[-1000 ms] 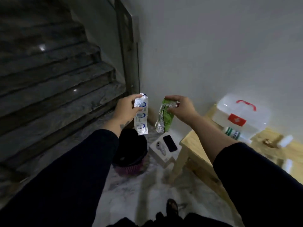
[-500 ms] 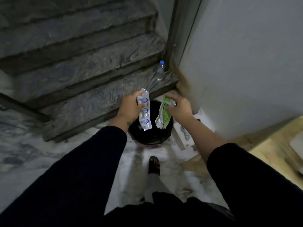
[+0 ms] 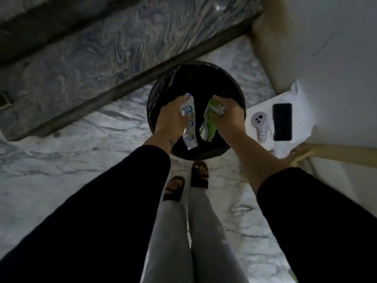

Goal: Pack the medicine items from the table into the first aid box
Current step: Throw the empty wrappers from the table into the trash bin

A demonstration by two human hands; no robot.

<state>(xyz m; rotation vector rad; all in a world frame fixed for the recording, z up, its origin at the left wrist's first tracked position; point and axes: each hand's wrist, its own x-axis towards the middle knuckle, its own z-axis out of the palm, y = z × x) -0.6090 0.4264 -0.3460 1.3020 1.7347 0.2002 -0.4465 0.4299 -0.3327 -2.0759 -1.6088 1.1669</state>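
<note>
My left hand [image 3: 170, 117] grips a white wrapper with blue rings [image 3: 189, 127], which hangs down from my fingers. My right hand [image 3: 228, 117] pinches a crumpled green and silver wrapper [image 3: 209, 124]. Both hands hover side by side directly over the round black bin [image 3: 157, 94] on the marble floor, the wrappers dangling above its opening. The first aid box and the table top are out of view.
A dark stone stair step [image 3: 91, 58] runs behind the bin. A white sheet [image 3: 299, 119] to the right carries a black phone [image 3: 282, 121] and a small white device [image 3: 260, 125]. A wooden table leg [image 3: 336, 154] juts in at right. My sandalled feet [image 3: 186, 180] stand just before the bin.
My view has tilted steeply down and I have stepped closer. Both hands, still holding the wrappers, have come low over the bin's opening. The table and first aid box have left the view.
</note>
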